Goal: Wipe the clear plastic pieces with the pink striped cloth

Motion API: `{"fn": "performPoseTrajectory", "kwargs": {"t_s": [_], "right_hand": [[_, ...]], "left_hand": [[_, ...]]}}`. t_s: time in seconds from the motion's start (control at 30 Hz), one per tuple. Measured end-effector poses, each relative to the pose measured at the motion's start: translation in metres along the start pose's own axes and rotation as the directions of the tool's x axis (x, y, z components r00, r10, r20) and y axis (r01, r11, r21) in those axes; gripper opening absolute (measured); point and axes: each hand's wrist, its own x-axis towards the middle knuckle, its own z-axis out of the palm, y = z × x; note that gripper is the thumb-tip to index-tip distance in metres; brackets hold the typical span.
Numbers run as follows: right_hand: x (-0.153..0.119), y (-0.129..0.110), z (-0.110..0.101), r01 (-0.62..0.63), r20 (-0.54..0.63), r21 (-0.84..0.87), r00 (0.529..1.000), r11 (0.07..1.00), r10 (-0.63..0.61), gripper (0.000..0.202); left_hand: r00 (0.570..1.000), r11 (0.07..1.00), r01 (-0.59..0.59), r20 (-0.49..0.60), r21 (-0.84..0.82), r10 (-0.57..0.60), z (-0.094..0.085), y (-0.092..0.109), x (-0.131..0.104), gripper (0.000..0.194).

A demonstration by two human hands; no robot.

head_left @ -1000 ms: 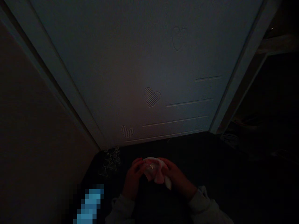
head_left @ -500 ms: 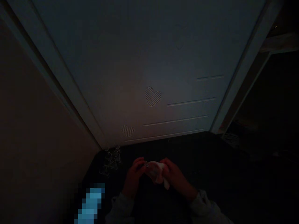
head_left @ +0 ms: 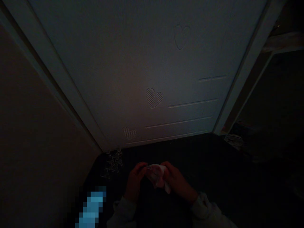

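In the dim light my left hand (head_left: pixel 136 179) is closed in a pinch. Its fingertips meet the left end of a crumpled pale cloth (head_left: pixel 157 174), beside a small shiny bit that is too dark to make out. My right hand (head_left: pixel 175 179) grips the cloth's right side between thumb and fingers, and a loose corner hangs below. Left of my hands, a cluster of small shiny ring-like pieces (head_left: pixel 114 163) lies on the dark surface (head_left: pixel 190 158).
Behind the surface stands a pale panel (head_left: pixel 118 79) with grooved hearts and lines. A wall (head_left: pixel 42 152) closes the left side. A blurred-out bright blue patch (head_left: pixel 91 209) is at lower left. Dim, unclear objects (head_left: pixel 234 139) lie at the right.
Both hands hold nearly the same place. The fingers of my left hand have drawn slightly closer together at the cloth's edge, and the view has shifted a little.
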Motion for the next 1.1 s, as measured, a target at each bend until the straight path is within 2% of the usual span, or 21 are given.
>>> {"fn": "performPoseTrajectory", "kwargs": {"t_s": [0.27,0.67,0.87,1.1], "right_hand": [[0.0,0.002,-0.001,-0.005,-0.002,0.031,1.0,0.999,0.005,0.019],[0.004,0.01,-0.001,0.018,-0.041,0.073,0.999,0.997,-0.015,0.022],[0.003,0.008,-0.003,0.036,-0.002,0.095,0.999,0.995,-0.036,0.028],[0.002,0.004,-0.002,-0.003,-0.001,0.081,1.0,0.997,0.003,0.017]], "left_hand": [[0.999,0.999,0.035,-0.028,-0.009,-0.035,0.002,0.003,0.002,0.02],[0.999,1.0,0.013,0.047,0.02,-0.014,-0.001,0.001,0.001,0.022],[0.998,0.999,0.031,0.053,0.041,-0.033,0.001,0.01,-0.001,0.02],[0.998,0.997,0.037,0.041,0.065,-0.04,0.002,0.012,-0.002,0.019]]}}
